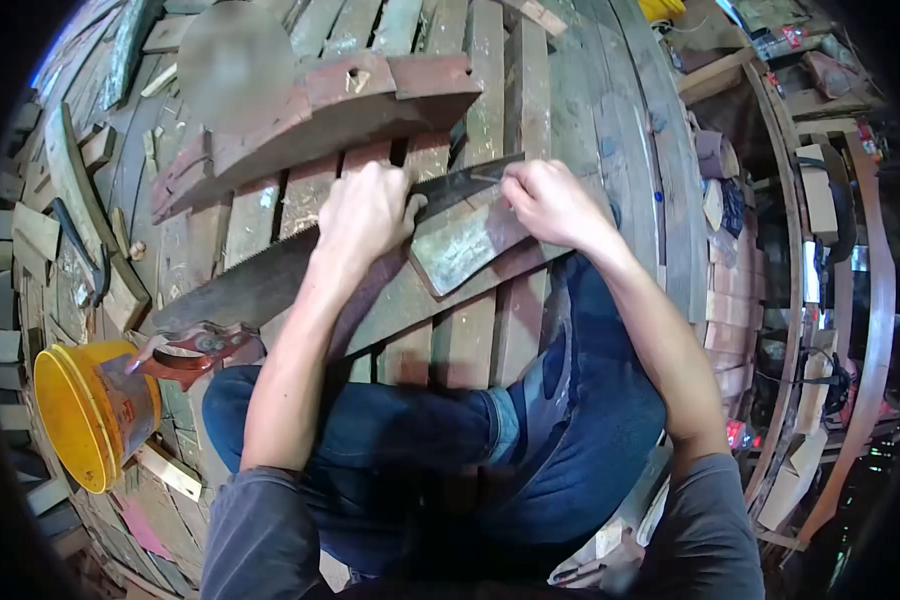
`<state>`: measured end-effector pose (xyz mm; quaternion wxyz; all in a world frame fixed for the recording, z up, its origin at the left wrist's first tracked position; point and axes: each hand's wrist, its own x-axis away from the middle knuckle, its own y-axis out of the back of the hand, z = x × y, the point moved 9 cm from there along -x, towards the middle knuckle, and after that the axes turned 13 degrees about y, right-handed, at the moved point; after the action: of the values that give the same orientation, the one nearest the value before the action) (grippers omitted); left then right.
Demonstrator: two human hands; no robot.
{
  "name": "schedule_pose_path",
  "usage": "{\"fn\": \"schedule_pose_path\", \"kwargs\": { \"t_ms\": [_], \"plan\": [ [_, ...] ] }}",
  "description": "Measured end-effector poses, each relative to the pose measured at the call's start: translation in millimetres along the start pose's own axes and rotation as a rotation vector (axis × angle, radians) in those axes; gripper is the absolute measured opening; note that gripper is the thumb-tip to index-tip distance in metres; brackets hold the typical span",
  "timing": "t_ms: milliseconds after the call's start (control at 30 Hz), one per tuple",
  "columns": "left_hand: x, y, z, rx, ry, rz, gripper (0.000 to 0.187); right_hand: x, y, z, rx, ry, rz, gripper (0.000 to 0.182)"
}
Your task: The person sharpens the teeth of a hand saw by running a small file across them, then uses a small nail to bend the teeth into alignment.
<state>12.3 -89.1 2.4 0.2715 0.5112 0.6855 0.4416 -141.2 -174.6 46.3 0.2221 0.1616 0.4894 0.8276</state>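
A hand saw [245,275] lies slantwise in front of me, its toothed edge up and its reddish-brown handle [198,352] at the lower left. My left hand [365,212] is closed at the middle of the blade, gripping it. Near the blade's tip, my right hand [558,203] is pinched together; a thin, light sliver shows by its fingertips, too small to name. Below the blade, between my hands, sits a worn wooden block [470,245] on a longer board [395,310]. My crossed legs in jeans are just behind it.
A curved reddish timber piece [340,105] lies beyond the saw on the slatted planks. At left stand a yellow bucket [75,415] and a curved wooden piece [90,215] with a dark curved tool [78,250]. Shelving with wood [820,200] lines the right.
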Motion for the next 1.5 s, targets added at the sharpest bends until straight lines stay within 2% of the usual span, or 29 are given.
{"fn": "schedule_pose_path", "kwargs": {
  "t_ms": [67,100,200,567,767,1500],
  "plan": [
    [7.0,13.6,-2.6,0.015,-0.008,0.009,0.027,2.7,9.9,11.1,-0.006,0.013,-0.018,0.030],
    [-3.2,-11.4,-0.2,0.014,-0.015,0.022,0.027,-0.1,-5.1,-10.2,-0.008,0.021,-0.022,0.030],
    [-0.9,-9.9,0.3,0.014,-0.023,0.000,0.028,-3.1,-6.8,-10.1,-0.005,0.043,-0.051,0.031],
    [-3.9,-13.1,0.4,0.000,-0.049,-0.010,0.027,-5.6,-15.3,-10.6,0.047,0.044,0.021,0.028],
    [-3.6,-12.2,0.2,0.001,-0.044,-0.005,0.027,-6.4,-13.2,-4.5,0.008,0.068,-0.051,0.031],
    [-0.3,-10.1,-3.9,-0.006,-0.085,-0.049,0.027,-8.8,-24.4,-3.8,0.059,0.045,0.046,0.032]
  ]
}}
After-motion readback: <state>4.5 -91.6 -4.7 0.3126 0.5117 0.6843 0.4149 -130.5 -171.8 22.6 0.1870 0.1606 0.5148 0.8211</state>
